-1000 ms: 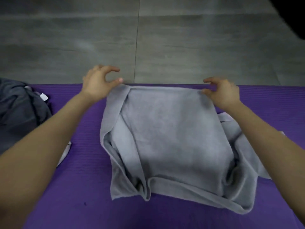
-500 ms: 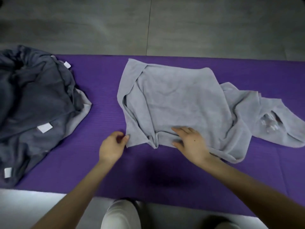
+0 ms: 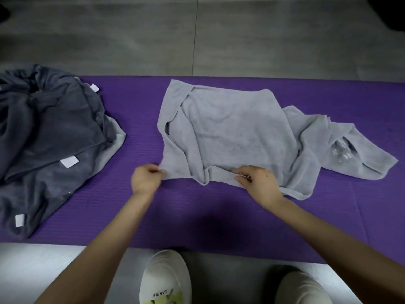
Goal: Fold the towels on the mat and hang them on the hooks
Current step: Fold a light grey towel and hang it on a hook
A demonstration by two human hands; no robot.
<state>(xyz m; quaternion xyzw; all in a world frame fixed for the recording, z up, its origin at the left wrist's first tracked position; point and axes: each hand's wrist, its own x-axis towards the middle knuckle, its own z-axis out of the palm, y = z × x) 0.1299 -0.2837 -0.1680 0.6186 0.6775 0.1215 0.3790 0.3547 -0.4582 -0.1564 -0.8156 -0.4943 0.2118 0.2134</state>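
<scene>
A light grey towel (image 3: 236, 132) lies roughly folded in the middle of the purple mat (image 3: 219, 211), with a loose flap trailing off to the right. My left hand (image 3: 145, 179) pinches the towel's near left corner. My right hand (image 3: 256, 179) pinches the towel's near edge, a little right of a bunched fold. A heap of dark grey towels (image 3: 46, 137) with white tags lies on the mat's left end. No hooks are in view.
Grey tiled floor (image 3: 197, 36) stretches beyond the mat's far edge. My two white shoes (image 3: 166, 279) stand on the pale floor just in front of the mat's near edge.
My hands left the towel's far corners and came to its near edge. The left now pinches the near left corner, and the right went from lying flat to pinching the edge.
</scene>
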